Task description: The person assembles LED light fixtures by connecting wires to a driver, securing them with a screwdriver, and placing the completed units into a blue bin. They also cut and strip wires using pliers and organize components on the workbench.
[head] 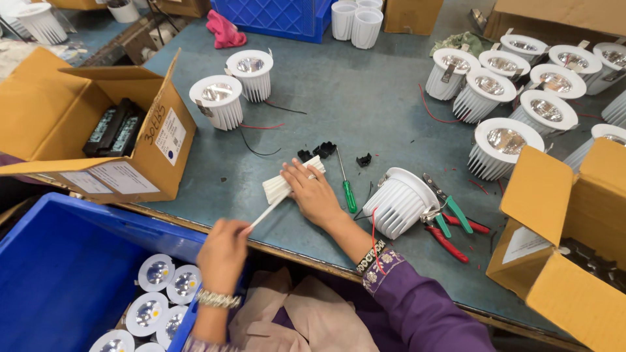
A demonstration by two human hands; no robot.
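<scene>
The bundle of white sleeves (287, 182) lay at the table's near edge, under the right hand (314, 194), whose fingers pressed flat on it. The left hand (223, 254), at seven o'clock from the bundle, pinched one white sleeve (267, 212) by its end. These looked light, thin and bendable, best gripped near an end. At three o'clock lay a green screwdriver (346, 186), then a finned white lamp housing (399, 203). The grey-blue table (365, 111) was crowded with boxes.
</scene>
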